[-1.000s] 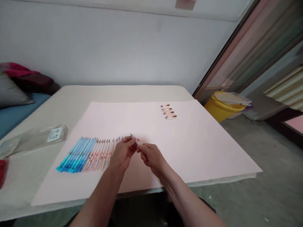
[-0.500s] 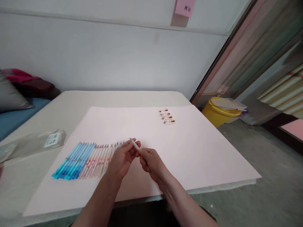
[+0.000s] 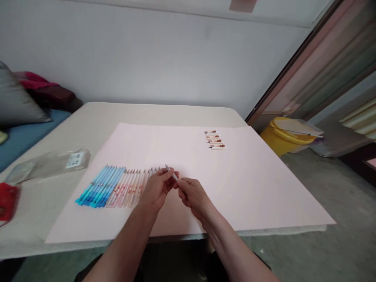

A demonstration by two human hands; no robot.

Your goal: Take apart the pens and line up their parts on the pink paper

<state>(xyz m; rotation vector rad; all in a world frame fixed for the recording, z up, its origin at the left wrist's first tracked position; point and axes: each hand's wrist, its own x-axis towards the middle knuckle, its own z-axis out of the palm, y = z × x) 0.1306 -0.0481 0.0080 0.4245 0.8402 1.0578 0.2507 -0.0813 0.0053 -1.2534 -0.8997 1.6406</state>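
Both of my hands meet over the near middle of a large pale pink sheet (image 3: 252, 188) and pinch one thin white pen (image 3: 170, 172) between them. My left hand (image 3: 157, 188) grips its far part, with the tip sticking up past the fingers. My right hand (image 3: 192, 194) pinches the near end. Just left of my hands lies a neat row of pens (image 3: 117, 190), blue ones on the left and white-and-pink ones on the right. A short column of small pen caps (image 3: 215, 140) lies at the far right of the sheet.
The sheet covers a cream table (image 3: 88, 129). A clear plastic packet (image 3: 49, 164) lies on the table's left side, and a red object (image 3: 7, 199) sits at the left edge. A yellow bucket (image 3: 282, 135) stands on the floor to the right. Cushions (image 3: 26, 98) lie at far left.
My hands stay together on the pen with only small finger shifts. The view has swung slightly, so the table and pens sit a little differently in frame.
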